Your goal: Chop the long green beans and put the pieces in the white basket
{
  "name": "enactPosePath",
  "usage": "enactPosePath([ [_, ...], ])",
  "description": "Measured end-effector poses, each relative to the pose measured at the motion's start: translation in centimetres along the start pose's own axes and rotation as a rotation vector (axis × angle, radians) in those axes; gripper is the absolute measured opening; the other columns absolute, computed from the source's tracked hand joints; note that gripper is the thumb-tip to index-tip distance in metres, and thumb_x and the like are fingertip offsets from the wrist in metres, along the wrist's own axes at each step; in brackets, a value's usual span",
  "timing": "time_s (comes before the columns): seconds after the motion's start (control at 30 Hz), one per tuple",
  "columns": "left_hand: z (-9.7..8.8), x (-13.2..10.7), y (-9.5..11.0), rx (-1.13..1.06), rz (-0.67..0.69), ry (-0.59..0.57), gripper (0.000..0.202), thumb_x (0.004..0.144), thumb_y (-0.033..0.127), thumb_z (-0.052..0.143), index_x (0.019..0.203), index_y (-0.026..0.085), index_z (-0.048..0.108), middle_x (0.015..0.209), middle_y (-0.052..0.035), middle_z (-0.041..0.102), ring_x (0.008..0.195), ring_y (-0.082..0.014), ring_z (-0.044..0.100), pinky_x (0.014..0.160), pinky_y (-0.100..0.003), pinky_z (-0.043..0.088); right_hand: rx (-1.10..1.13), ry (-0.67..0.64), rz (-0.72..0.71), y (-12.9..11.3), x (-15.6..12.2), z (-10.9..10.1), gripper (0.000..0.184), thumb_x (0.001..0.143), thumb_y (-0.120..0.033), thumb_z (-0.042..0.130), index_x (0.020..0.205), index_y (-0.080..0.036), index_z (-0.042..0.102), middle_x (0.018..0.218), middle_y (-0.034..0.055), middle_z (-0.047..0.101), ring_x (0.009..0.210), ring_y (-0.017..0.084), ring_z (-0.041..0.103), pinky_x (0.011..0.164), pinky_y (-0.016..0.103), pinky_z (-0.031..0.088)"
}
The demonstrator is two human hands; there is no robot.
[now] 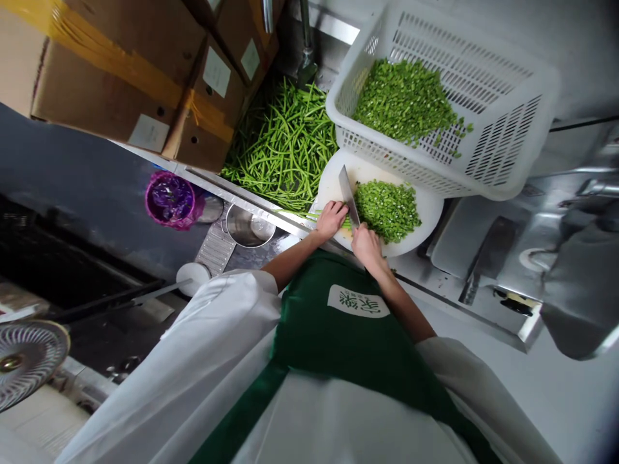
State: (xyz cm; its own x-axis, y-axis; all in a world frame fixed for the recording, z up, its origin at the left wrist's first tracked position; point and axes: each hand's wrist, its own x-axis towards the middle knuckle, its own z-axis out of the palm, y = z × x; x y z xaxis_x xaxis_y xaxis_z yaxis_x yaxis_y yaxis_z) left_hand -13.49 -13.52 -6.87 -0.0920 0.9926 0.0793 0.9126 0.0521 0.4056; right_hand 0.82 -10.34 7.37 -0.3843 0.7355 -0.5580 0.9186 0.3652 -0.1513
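Note:
My right hand (366, 247) is closed round the handle of a cleaver (347, 192), whose blade stands on the round white cutting board (430, 212). My left hand (331, 218) is curled over a bunch of long green stems (344, 223) right beside the blade. A heap of chopped green pieces (387, 207) lies on the board to the right of the blade. Whole green stems (285, 145) are piled in the sink beyond my left hand.
A white slotted basket (503, 135) holding chopped greens stands tilted behind the board. Cardboard boxes (135, 77) sit at the upper left. A purple-lined cup (170, 200) and a steel bowl (246, 225) rest on the counter. A second cleaver (486, 258) lies to the right.

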Motion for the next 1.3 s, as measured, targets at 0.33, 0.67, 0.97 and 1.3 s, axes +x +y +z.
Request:
enactPosePath([
  [0.33,0.8,2.3,3.4,-0.013,-0.006,0.043,0.024,0.103,0.023,0.045,0.114,0.018,0.066,0.117,-0.0124,0.061,0.105,-0.0276,0.050,0.094,-0.042,0.045,0.012,0.015,0.089,3.1,1.5,0.1,0.033,0.106,-0.028,0.036,0.125,-0.009,0.056,0.114,0.0224,0.072,0.106,0.029,0.070,0.088,0.033,0.047],
  [0.67,-1.0,1.5,1.7,-0.170,0.042,0.166,0.027,0.106,0.029,0.039,0.107,0.018,0.064,0.109,-0.0111,0.062,0.106,-0.0251,0.052,0.097,-0.042,0.046,0.007,0.053,0.088,1.5,-0.2,-0.3,0.032,0.107,-0.027,0.033,0.121,-0.009,0.056,0.109,0.0219,0.073,0.102,0.029,0.071,0.087,0.033,0.048],
  [0.97,1.2,1.7,1.2,-0.147,0.096,0.062,0.026,0.104,0.023,0.039,0.108,0.017,0.064,0.105,-0.0107,0.061,0.104,-0.0250,0.053,0.097,-0.040,0.049,0.007,0.035,0.082,1.0,0.2,-0.2,0.032,0.107,-0.028,0.033,0.122,-0.011,0.055,0.112,0.0217,0.072,0.104,0.028,0.070,0.088,0.032,0.047],
  [1.3,-0.8,1.0,0.6,-0.209,0.053,0.186,0.027,0.106,0.030,0.038,0.108,0.018,0.062,0.107,-0.0101,0.061,0.104,-0.0239,0.053,0.095,-0.042,0.047,0.013,0.040,0.078,0.2,0.7,0.0,0.031,0.107,-0.027,0.033,0.122,-0.011,0.055,0.110,0.0214,0.073,0.103,0.028,0.071,0.088,0.033,0.047],
])
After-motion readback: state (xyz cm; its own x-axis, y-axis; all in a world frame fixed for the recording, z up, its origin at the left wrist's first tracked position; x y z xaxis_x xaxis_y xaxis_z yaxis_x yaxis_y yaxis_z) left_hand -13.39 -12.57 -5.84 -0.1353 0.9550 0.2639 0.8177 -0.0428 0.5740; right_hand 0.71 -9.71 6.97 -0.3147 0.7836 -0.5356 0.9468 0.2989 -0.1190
